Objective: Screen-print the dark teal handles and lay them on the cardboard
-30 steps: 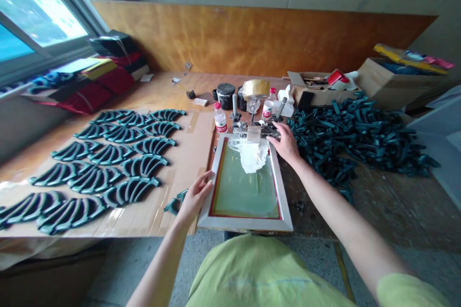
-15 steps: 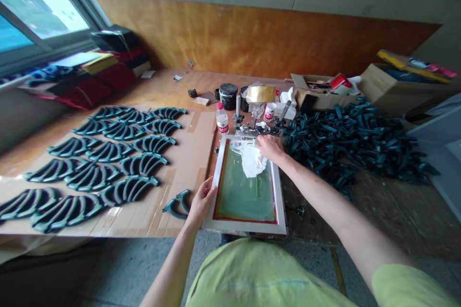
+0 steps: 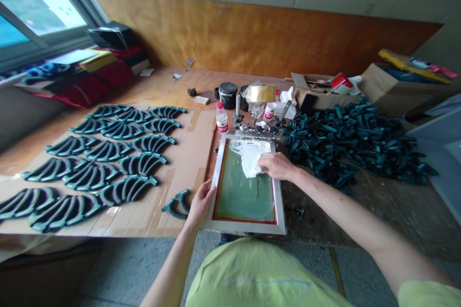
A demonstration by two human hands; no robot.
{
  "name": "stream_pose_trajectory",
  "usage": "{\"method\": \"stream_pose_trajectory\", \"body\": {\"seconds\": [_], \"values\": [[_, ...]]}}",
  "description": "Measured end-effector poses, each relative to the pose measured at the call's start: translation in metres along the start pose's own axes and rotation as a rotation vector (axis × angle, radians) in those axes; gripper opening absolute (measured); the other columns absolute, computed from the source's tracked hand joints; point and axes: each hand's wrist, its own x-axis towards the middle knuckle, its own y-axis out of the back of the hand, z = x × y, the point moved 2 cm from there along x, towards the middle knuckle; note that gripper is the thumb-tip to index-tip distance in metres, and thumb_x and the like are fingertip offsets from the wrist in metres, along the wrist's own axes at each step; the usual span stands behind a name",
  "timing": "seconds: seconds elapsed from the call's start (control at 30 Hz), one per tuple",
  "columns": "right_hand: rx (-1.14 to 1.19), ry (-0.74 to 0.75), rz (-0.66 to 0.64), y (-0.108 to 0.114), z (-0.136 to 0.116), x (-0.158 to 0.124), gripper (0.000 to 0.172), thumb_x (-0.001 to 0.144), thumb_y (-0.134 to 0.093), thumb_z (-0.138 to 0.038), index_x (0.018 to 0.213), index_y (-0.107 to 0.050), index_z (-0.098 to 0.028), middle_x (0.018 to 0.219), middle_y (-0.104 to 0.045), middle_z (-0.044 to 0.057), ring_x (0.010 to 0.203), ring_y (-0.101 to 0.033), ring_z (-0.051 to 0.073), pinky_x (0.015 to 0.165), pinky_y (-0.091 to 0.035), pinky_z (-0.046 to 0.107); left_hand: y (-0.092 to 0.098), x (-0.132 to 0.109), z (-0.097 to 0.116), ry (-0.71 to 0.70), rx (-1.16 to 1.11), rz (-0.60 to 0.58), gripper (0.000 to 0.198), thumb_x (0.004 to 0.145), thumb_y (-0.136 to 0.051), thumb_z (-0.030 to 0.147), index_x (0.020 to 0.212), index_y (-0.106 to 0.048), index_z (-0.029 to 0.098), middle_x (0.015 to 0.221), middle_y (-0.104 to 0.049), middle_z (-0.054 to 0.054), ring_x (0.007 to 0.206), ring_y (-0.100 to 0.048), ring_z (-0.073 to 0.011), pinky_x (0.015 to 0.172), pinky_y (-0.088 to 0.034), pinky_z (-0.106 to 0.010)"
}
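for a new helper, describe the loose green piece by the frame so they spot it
On the wooden table, find the silver screen frame. Just left of it, by the left hand, lies a forked teal piece, alone beside the neat rows.

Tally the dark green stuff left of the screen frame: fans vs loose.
Fans of dark green parts: 15
Loose cluster of dark green parts, beside the left hand: 1
Total: 16 groups
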Motion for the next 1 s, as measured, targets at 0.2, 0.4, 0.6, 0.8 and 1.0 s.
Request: {"method": "stream_pose_trajectory", "body": {"seconds": [0.2, 0.4, 0.6, 0.8, 1.0], "values": [[-0.081, -0.003, 0.16, -0.029, -0.012, -0.002, 0.023, 0.091, -0.048, -0.01, 0.099, -0.069, -0.016, 0.095, -0.07, 0.008, 0.092, -0.06, 0.02, 0.074, -0.043, 0.028, 0.0, 0.002, -0.006, -0.012, -0.042, 0.023, 0.073, 0.071, -0.069, 0.06, 0.129, -0.058, 0.017, 0.09, -0.072, -0.008, 0.069, -0.066, -0.0183, 0.063, -0.052, -0.027], [0.0, -0.048, 0.171, -0.003, 0.0, 0.011, 0.038, 0.086, -0.065, -0.026, 0.124, -0.062, -0.029, 0.105, -0.071, 0.002, 0.094, -0.064, 0.019, 0.078, -0.047, 0.028, 0.001, -0.005, 0.01, 0.03, -0.046, 0.019, 0.075, 0.069, -0.071, 0.059, 0.13, -0.056, 0.018, 0.081, -0.071, -0.004, 0.065, -0.066, -0.0182, 0.059, -0.051, -0.027], [-0.075, -0.346, 0.244, 0.047, 0.041, 0.06, 0.065, 0.083, -0.069, -0.036, 0.143, -0.043, -0.037, 0.112, -0.066, 0.004, 0.093, -0.064, 0.022, 0.077, -0.047, 0.029, 0.012, -0.024, 0.073, 0.031, -0.14, -0.113, 0.074, 0.07, -0.069, 0.062, 0.13, -0.058, 0.02, 0.083, -0.072, -0.003, 0.07, -0.067, -0.0197, 0.058, -0.051, -0.026], [0.029, -0.778, 0.506, 0.039, 0.09, -0.004, 0.029, 0.094, -0.046, -0.036, 0.103, -0.069, -0.021, 0.094, -0.071, 0.007, 0.086, -0.063, 0.022, 0.072, -0.044, 0.03, 0.005, -0.002, 0.162, -0.337, -0.272, -0.042, 0.054, 0.077, -0.058, 0.067, 0.095, -0.071, 0.018, 0.089, -0.073, -0.006, 0.082, -0.068, -0.0213, 0.067, -0.053, -0.029], [0.208, -0.537, 0.31, -0.054, 0.056, -0.034, 0.033, 0.09, -0.057, -0.039, 0.118, -0.063, -0.023, 0.099, -0.069, 0.006, 0.092, -0.063, 0.02, 0.08, -0.046, 0.03, -0.02, 0.028, 0.222, -0.5, -0.291, -0.031, 0.053, 0.084, -0.046, 0.068, 0.093, -0.062, 0.018, 0.076, -0.069, -0.004, 0.069, -0.065, -0.0147, 0.057, -0.048, -0.023]]}}
